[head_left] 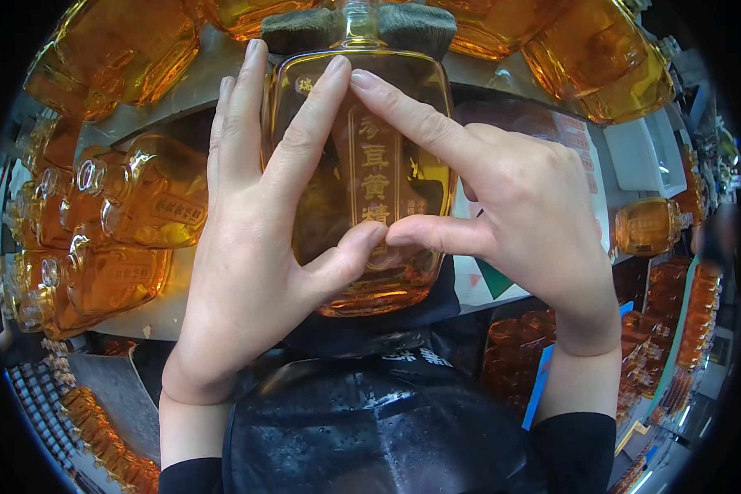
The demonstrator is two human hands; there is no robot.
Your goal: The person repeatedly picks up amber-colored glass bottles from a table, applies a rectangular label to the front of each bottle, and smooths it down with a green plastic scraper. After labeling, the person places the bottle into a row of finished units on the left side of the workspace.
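A large flat amber glass bottle (424,193) lies in front of me, its neck pointing away, with a gold-framed label of gold characters (374,169) down its face. My left hand (251,193) is spread across the bottle's left side, the index fingertip and thumb resting on the glass. From the right, my right hand (527,189) reaches over with its index finger and thumb stretched out on the face; its other fingers are curled and mostly hidden. Both index tips nearly meet at the top, and the thumb tips meet over the lower label, framing it. Neither hand grips anything visible.
A dark padded rest (418,31) supports the bottle's neck end. Several amber bottles (152,193) stand or lie at left, with more (597,58) along the far edge. Right are printed sheets (575,136), a white plastic bin (646,152) and a small bottle (646,226). A black apron (379,428) covers my front.
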